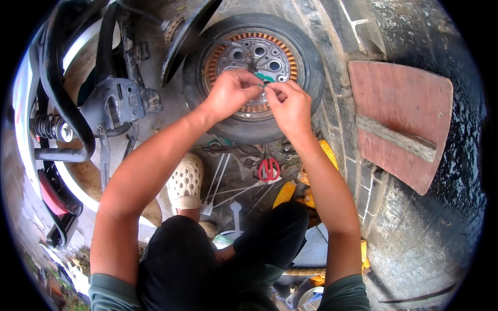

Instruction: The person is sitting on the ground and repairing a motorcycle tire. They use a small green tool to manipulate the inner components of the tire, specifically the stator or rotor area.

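In front of me lies a wheel with a black tyre. Its hub motor is open, with a ring of copper windings around a grey metal stator plate. Over the near side of the hub, my left hand and my right hand meet, thumbs and forefingers pinched together. Between their fingertips is a thin green strand, mostly hidden by the fingers. More green material shows just beyond them, by the axle; whether it is wire or sleeving I cannot tell.
Red-handled scissors, white cable ties and small tools lie between wheel and knees. Yellow corn cobs are beside my right forearm. A scooter frame stands left; a reddish board lies right. My beige clog is near the wheel.
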Available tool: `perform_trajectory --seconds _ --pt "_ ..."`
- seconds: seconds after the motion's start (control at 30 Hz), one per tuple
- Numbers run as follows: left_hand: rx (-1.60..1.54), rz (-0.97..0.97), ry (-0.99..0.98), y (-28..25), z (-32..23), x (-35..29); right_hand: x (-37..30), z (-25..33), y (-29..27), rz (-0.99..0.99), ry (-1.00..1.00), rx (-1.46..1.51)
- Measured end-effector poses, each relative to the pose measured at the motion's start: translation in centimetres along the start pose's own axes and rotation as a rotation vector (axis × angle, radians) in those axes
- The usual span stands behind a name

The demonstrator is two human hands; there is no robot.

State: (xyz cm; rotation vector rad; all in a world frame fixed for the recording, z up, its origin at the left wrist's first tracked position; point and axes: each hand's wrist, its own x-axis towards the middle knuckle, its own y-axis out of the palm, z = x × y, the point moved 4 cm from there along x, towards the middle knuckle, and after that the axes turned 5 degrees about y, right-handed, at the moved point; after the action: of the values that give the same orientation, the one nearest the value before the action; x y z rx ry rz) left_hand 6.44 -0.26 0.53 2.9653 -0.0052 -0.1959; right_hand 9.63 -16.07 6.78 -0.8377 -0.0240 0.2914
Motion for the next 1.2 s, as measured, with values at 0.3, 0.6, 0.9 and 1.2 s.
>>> perform_trajectory --seconds 0.3,0.6,0.9,1.2 --pt "0.195 0.012 0.073 0.0 -0.2 -0.3 0.5 0.1 0.0 0.019 0.028 0.067" --pt "0.105 0.014 0.062 0.0 0.0 -0.5 0.6 -0.3 0.1 0.005 -0.006 0.024" --pt "0.062 -0.056 0.061 0.3 0.3 -0.4 -0.3 0.2 -0.4 -0.057 0.001 0.05" --pt "0.131 -0.126 0.104 1.4 0.0 -1.0 -0.4 -0.2 0.4 -0.106 -0.074 -0.103"
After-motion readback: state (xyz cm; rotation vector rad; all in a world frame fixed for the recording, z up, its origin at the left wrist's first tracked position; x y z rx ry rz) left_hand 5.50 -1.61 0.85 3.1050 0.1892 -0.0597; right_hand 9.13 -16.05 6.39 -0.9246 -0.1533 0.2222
